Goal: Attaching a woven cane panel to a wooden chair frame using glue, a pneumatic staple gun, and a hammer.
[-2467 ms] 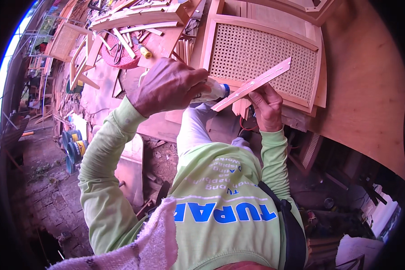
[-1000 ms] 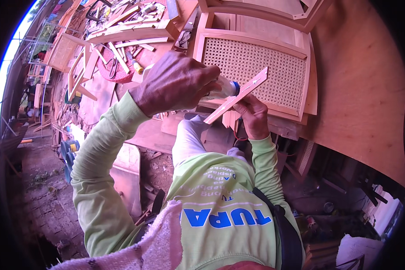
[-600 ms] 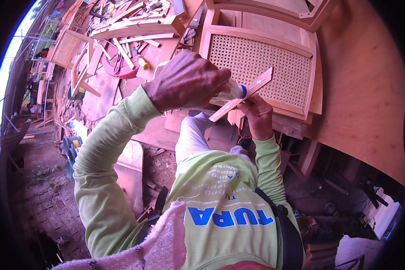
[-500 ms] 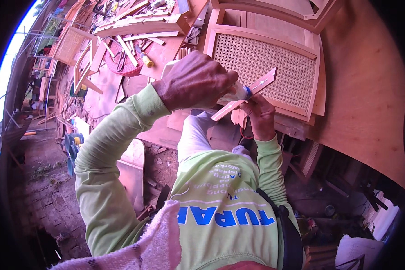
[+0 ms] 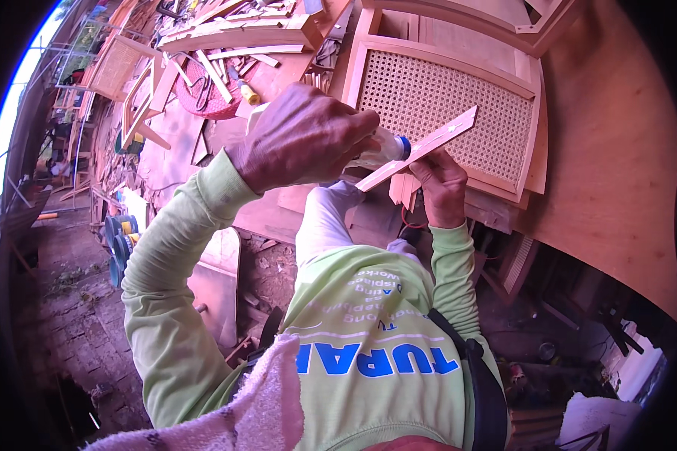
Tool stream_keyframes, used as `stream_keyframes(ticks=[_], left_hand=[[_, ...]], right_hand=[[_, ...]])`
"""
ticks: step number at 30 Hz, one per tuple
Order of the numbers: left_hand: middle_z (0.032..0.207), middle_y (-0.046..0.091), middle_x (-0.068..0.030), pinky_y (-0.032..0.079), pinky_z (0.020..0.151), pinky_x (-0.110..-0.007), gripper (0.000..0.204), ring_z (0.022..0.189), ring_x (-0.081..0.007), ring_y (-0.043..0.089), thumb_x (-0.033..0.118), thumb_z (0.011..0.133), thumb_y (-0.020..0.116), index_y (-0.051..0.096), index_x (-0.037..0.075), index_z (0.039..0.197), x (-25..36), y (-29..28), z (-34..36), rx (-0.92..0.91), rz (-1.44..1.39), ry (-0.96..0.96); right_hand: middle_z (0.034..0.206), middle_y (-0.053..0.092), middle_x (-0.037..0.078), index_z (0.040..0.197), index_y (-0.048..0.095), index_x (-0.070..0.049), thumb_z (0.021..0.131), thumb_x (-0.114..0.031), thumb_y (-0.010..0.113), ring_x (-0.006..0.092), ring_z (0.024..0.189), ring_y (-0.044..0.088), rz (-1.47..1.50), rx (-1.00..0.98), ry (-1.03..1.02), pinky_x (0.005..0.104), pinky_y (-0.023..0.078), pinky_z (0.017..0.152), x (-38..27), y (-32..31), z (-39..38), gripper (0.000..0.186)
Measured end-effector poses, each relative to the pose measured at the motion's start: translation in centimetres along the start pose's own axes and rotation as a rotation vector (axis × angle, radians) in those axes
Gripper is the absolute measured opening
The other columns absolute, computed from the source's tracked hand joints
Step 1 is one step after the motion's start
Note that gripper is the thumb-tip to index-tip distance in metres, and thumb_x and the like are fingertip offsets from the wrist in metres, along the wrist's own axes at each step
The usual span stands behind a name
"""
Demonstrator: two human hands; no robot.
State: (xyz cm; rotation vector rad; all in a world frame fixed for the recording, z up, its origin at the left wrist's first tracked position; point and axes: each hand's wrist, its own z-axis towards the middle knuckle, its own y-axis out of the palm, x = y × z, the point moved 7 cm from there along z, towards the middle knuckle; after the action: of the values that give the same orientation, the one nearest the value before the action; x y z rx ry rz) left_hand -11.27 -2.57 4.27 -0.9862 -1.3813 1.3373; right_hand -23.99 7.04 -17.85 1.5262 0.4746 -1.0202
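Observation:
My left hand is wrapped round a white glue bottle with a blue cap, tipped so that its nozzle end is at a slim wooden strip. White glue patches lie along the strip's upper face. From below, the fingers of my right hand pinch the strip and hold it slanted, its right end higher in the picture. Just beyond sits a wooden frame with a woven cane panel. The bottle's base is mostly hidden behind my left hand.
A plywood sheet spreads along the right. Wood offcuts, a curved wooden piece, a yellow-handled tool and a red woven basket lie at the upper left. Chair frames stand farther left.
The bottle and my left hand have shifted slightly left, toward the strip's lower end. The strip and my right hand have moved a little right. More white glue shows along the strip.

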Motion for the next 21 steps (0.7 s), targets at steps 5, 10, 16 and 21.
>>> stream_keyframes(ticks=[5, 10, 16, 21], left_hand=[[0.067, 0.069, -0.0119, 0.045, 0.048, -0.045, 0.027, 0.053, -0.0346, 0.065, 0.029, 0.09, 0.077, 0.06, 0.008, 0.089, 0.0, 0.9, 0.6, -0.016, 0.031, 0.061], [0.066, 0.068, -0.011, 0.046, 0.048, -0.044, 0.027, 0.053, -0.0334, 0.065, 0.028, 0.089, 0.078, 0.06, 0.008, 0.089, 0.4, 1.8, 1.1, -0.054, 0.047, 0.09], [0.066, 0.068, -0.0104, 0.043, 0.048, -0.046, 0.027, 0.05, -0.0336, 0.062, 0.029, 0.09, 0.078, 0.058, 0.01, 0.085, -0.4, 0.3, -0.5, 0.025, -0.004, 0.009], [0.066, 0.069, -0.0106, 0.042, 0.047, -0.045, 0.026, 0.05, -0.0329, 0.062, 0.029, 0.091, 0.078, 0.06, 0.011, 0.087, -0.6, 1.0, -1.1, -0.046, 0.038, -0.017]], right_hand=[[0.108, 0.072, 0.007, 0.119, 0.067, 0.005, 0.096, 0.009, 0.07, 0.0142, 0.101, 0.07, -0.104, -0.035, -0.022, 0.0285, 0.057, 0.094, -0.9, 2.3, 0.1, 0.023], [0.109, 0.073, 0.007, 0.12, 0.067, 0.004, 0.097, 0.008, 0.07, 0.0145, 0.104, 0.07, -0.127, -0.03, -0.02, 0.0282, 0.057, 0.094, -0.6, 1.9, -0.3, 0.024], [0.114, 0.074, 0.01, 0.123, 0.068, 0.004, 0.1, 0.005, 0.066, 0.0184, 0.105, 0.072, 0.017, 0.011, 0.011, 0.0345, 0.06, 0.097, -0.3, 0.9, -0.2, 0.023], [0.116, 0.074, 0.011, 0.126, 0.068, 0.003, 0.102, 0.003, 0.064, 0.0207, 0.106, 0.072, 0.062, -0.035, 0.004, 0.0375, 0.061, 0.099, -0.8, 1.2, 0.1, 0.024]])
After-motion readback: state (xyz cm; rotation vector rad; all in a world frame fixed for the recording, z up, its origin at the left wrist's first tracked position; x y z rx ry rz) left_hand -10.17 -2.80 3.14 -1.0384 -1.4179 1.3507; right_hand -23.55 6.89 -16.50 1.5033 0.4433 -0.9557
